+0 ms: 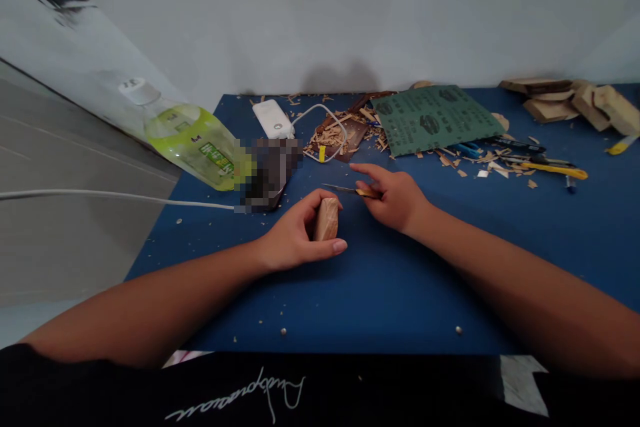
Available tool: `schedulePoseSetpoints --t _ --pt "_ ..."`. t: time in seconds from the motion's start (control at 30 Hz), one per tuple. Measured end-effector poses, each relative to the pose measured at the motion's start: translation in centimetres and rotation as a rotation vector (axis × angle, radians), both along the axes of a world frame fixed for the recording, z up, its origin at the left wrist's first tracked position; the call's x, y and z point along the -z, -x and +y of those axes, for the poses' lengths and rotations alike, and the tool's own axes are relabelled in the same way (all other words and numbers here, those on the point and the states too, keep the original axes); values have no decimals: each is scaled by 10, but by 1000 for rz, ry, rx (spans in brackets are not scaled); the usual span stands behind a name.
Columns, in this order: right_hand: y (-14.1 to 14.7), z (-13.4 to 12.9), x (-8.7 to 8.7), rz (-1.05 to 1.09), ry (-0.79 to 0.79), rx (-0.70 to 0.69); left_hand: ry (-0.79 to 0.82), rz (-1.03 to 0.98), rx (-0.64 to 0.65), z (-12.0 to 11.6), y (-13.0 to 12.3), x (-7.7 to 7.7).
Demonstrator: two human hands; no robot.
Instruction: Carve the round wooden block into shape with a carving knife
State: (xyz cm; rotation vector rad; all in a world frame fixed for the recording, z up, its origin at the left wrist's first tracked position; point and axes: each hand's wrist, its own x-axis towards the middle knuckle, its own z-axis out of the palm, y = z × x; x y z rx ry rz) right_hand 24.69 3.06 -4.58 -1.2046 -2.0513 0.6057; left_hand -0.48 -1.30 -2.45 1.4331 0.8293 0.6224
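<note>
A small wooden block [327, 220] with a pale grain is gripped in my left hand [293, 233], thumb along its near side and fingers round the far side. My right hand [395, 197] is closed round the yellowish handle of a thin-bladed knife [367, 193], with the index finger stretched out. The blade points left, over the blue table [380, 293], a little beyond the block and apart from it. Most of the handle is hidden in my palm.
Behind my hands lie wood shavings [327, 133], a green sandpaper sheet [435, 119], a white power bank [273, 119] with a cable, and a dark phone [275, 173]. A bottle of yellow-green liquid [195, 140] stands left. Wood pieces [550, 107] and a yellow cutter [555, 170] lie right.
</note>
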Motion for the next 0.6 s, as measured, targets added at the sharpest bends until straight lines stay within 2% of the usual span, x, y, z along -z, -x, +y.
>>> schedulePoseSetpoints --t 0.1,0.2,0.37,0.47,0.6 --pt "-1 -2 0 -39 -144 -22 -95 -26 -35 -3 2 2" --pt "-2 -2 -1 -36 -204 -49 -159 -21 -55 -5 4 4" --pt "-4 -1 -1 98 -230 28 -189 1 -52 -5 4 5" --pt "-5 1 -1 140 -245 28 -200 -10 -36 -4 4 5" --pt "-8 8 0 112 -401 23 -216 -19 -34 -5 3 6"
